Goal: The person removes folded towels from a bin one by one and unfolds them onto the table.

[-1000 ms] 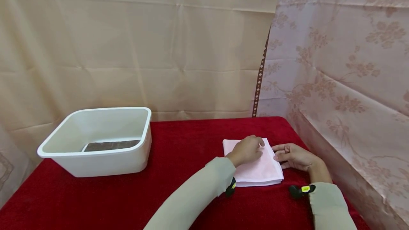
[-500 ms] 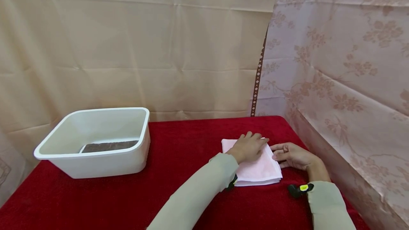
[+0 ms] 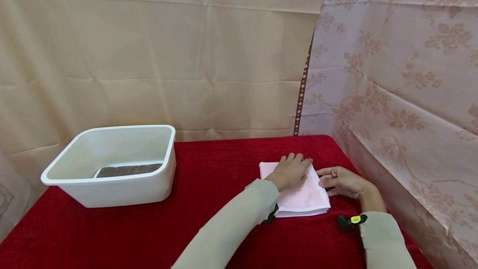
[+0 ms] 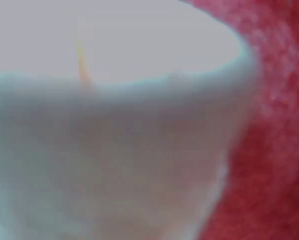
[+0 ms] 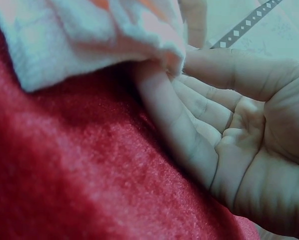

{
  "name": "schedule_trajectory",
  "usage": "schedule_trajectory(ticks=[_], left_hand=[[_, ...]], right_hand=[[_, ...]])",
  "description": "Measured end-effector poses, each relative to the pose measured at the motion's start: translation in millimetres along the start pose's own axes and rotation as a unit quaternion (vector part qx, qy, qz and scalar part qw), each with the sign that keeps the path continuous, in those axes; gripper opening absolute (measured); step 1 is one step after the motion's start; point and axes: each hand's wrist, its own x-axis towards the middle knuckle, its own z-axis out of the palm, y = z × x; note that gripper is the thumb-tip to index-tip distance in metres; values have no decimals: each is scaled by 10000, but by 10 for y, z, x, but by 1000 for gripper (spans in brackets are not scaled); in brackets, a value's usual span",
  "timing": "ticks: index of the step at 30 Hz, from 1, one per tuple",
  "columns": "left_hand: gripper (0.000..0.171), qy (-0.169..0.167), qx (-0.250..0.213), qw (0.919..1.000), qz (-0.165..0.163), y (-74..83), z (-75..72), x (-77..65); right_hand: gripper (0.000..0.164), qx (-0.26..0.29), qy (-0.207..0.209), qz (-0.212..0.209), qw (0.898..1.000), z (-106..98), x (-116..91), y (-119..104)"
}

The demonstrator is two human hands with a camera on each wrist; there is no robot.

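A folded pink towel (image 3: 304,196) with white edges lies in layers on the right side of the red table covering. My left hand (image 3: 290,172) rests on top of its upper middle, fingers spread and fairly straight. At the towel's right edge is my right hand (image 3: 341,182), palm turned inward. In the right wrist view a finger (image 5: 177,127) of this hand goes under the towel's corner (image 5: 167,45), and the thumb (image 5: 234,70) meets the edge from above. The left wrist view is filled by a pale blurred surface, and the left fingers are hidden there.
A white plastic basin (image 3: 112,192) stands at the left of the red-covered table (image 3: 220,169), with a dark flat patch (image 3: 128,170) inside its bottom. Beige curtain (image 3: 149,53) hangs behind; a flowered pink curtain (image 3: 410,94) borders the right side.
My left hand's fingers have straightened and flattened onto the towel, from a curled position a second ago. The right hand stays at the towel's edge.
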Motion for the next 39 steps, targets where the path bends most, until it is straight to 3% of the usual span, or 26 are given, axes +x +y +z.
schedule_trajectory(ticks=[6, 14, 23, 39], left_hand=[[50, 286, 287, 9992, 52, 2, -24, -8], [44, 766, -421, 9961, -145, 18, -92, -43], [37, 755, -720, 9945, -19, 15, -167, -112], [11, 972, -593, 9919, 568, -19, -301, -251]], right_hand=[[51, -50, 18, -48, 10000, -11, 5, 17], [38, 152, -205, -125, 9996, -58, 32, 48], [37, 168, -142, -112, 9997, -57, 23, 51], [31, 307, -226, -112, 9992, -71, -2, 58]])
